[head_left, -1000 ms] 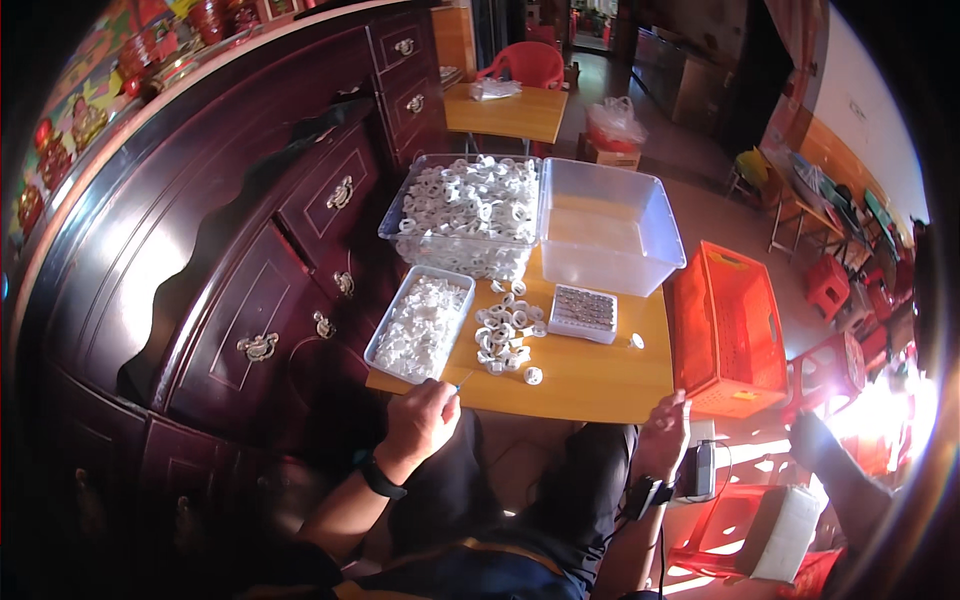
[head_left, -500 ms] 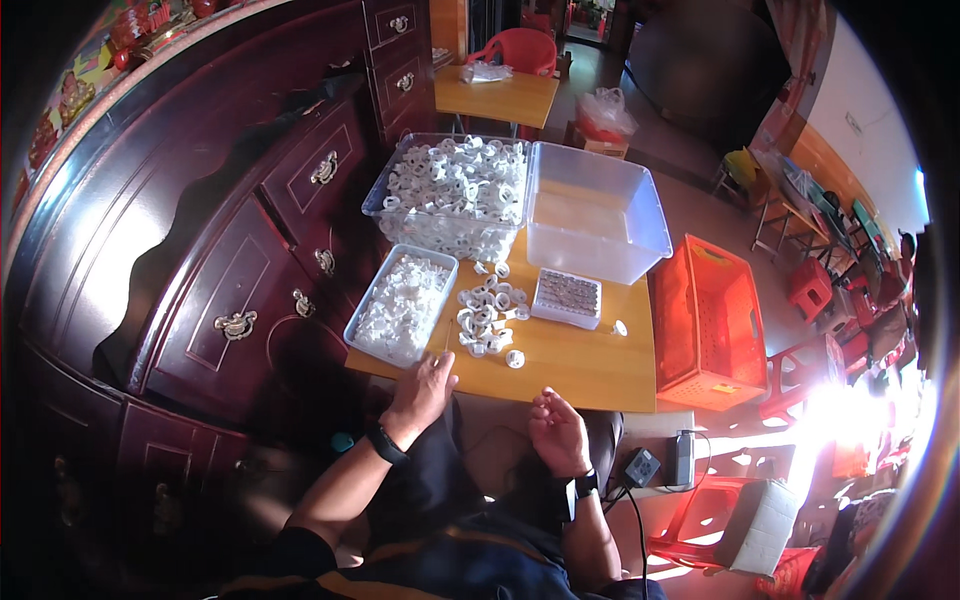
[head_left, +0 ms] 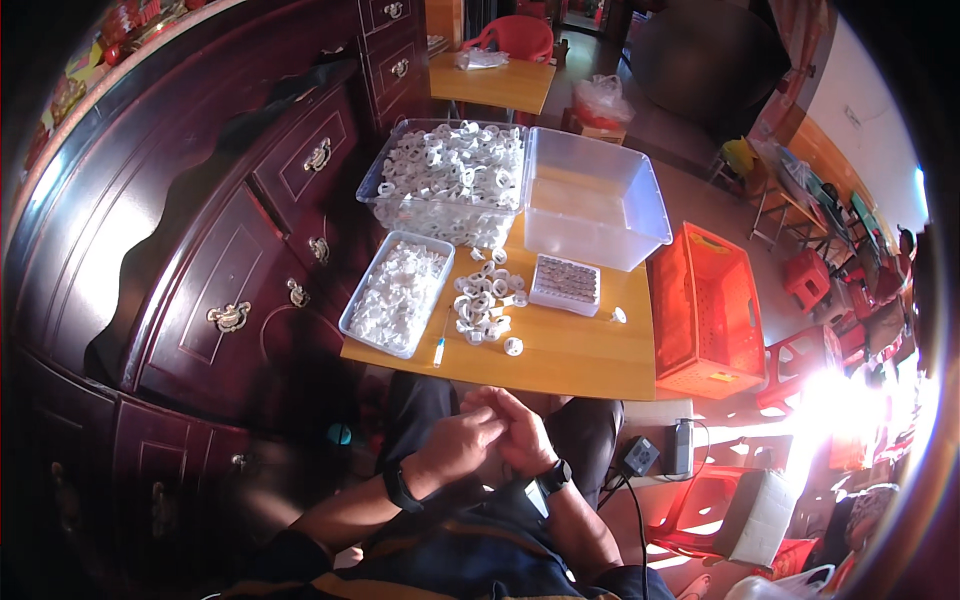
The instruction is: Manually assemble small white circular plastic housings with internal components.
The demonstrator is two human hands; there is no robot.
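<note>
My left hand [head_left: 462,448] and my right hand [head_left: 524,436] meet over my lap, just in front of the table's near edge. The fingers of both are closed against each other; whatever is between them is hidden. On the wooden table [head_left: 590,365] lies a thin needle-like tool [head_left: 439,350] with a blue and white handle. To its right is a loose pile of white plastic rings [head_left: 487,297], one ring [head_left: 513,346] a little apart. A shallow tray [head_left: 397,295] of small white pieces stands at the left. A small box [head_left: 566,284] with rows of small greyish parts sits right of the pile.
A large clear bin [head_left: 450,170] full of white rings stands at the back, beside an open clear bin [head_left: 597,205]. Another white piece [head_left: 618,315] lies near the right edge. An orange crate [head_left: 705,315] stands right of the table, a dark cabinet [head_left: 220,270] left.
My left hand has left the needle-like tool on the table beside the tray and moved right and down to meet my right hand. My right hand has shifted slightly left and down.
</note>
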